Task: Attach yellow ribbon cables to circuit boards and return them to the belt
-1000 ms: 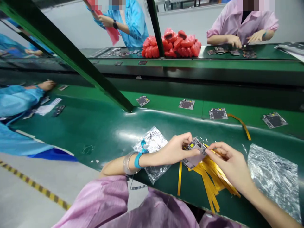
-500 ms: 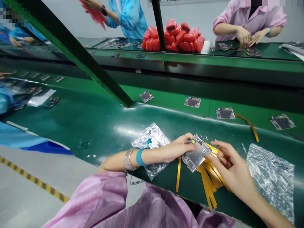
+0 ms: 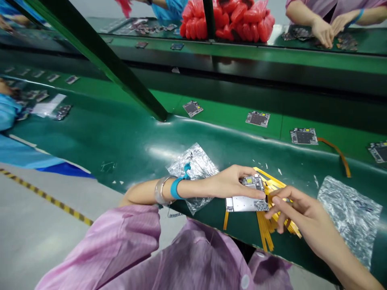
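Observation:
My left hand (image 3: 234, 183) grips a circuit board (image 3: 244, 204), its thumb across the top face and its fingers behind the far edge. The board has a silvery plate, small parts and a yellow square. At its right edge is my right hand (image 3: 292, 207), with thumb and forefinger brought together close to a small dark part. What these fingertips hold, if anything, is too small to tell. Under and beside both hands lies a fanned pile of yellow-orange flat ribbon cables (image 3: 266, 233). A blue wrist strap (image 3: 176, 188) and a clear bangle circle my left wrist.
Silvery bags (image 3: 193, 161) (image 3: 350, 217) lie left and right of my hands. Boards (image 3: 258, 119) sit along the green belt; one (image 3: 304, 136) has an orange ribbon cable. A green post (image 3: 121, 76) slants down to the table. Across stand red bundles (image 3: 229, 20) and co-workers' hands (image 3: 328, 30).
My left hand has turned the board so its long edge faces me. My right fingers have closed together at its right edge. In the view, the belt's nearer boards sit farther right.

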A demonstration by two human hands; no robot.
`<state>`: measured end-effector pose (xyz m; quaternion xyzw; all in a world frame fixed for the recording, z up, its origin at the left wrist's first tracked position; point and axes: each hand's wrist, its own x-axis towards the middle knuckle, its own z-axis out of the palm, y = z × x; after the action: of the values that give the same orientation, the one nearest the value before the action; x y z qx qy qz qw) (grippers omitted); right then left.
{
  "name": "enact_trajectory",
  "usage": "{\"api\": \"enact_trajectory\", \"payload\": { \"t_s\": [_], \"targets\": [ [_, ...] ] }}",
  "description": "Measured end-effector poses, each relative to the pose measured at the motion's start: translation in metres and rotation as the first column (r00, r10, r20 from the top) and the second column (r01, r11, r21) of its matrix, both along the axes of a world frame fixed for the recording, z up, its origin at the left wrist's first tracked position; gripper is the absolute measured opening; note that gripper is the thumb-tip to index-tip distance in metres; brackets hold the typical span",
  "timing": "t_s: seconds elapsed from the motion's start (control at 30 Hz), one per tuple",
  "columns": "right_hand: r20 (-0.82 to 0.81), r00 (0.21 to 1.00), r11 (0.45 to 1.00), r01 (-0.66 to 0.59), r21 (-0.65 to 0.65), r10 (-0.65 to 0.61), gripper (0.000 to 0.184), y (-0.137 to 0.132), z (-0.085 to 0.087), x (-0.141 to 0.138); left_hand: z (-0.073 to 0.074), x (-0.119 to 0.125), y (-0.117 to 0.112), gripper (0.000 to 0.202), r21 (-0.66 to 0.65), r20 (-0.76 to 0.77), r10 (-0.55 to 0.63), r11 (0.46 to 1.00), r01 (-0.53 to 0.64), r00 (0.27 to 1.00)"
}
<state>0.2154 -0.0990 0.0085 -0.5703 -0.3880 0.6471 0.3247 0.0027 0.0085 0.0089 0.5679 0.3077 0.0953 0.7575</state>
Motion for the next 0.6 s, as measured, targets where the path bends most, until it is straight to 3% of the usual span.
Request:
{"api": "enact_trajectory", "payload": {
  "t_s": [0.2,0.47,0.6],
  "targets": [
    [-0.029,0.998,0.998,0.064,0.008,-0.063,0.033,0.0037,-0.0014,-0.0059,-0.0002,-0.0047,-0.0041,0.028,0.171,-0.061,-0.050,0.983,0.060,0.997],
    [0.002,1.000,0.999,0.011,0.045,-0.011,0.030,0.0025,-0.0003,-0.0041,0.0008,-0.0049,-0.0052,0.032,0.163,-0.096,-0.066,0.983,0.081,0.993],
    [0.045,0.996,0.997,-0.078,0.027,0.076,0.028,0.0007,-0.0019,-0.0019,-0.0029,-0.0045,-0.0049,0.037,0.145,-0.109,-0.085,0.984,0.101,0.990]
  ]
}}
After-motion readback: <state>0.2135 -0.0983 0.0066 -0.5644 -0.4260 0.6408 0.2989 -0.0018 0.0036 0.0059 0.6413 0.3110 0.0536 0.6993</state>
